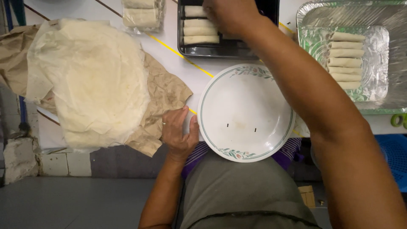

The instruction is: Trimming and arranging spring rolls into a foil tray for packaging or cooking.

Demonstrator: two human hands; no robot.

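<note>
A white plate (246,112) with a floral green rim lies on the white table (169,51) right in front of me. My left hand (179,131) rests at its left edge, fingers loosely apart, touching the rim and the brown paper (163,91). My right hand (231,15) reaches far forward over a black tray (229,48) that holds several pale rolled wraps (200,30). Its fingers are curled down among the rolls; what they grip is hidden.
A stack of thin round wrapper sheets (91,80) lies on the brown paper at left. A foil tray (373,63) at right holds several rolls (345,59). A clear pack of rolls (142,15) sits at the far edge. A blue basket (394,157) is low right.
</note>
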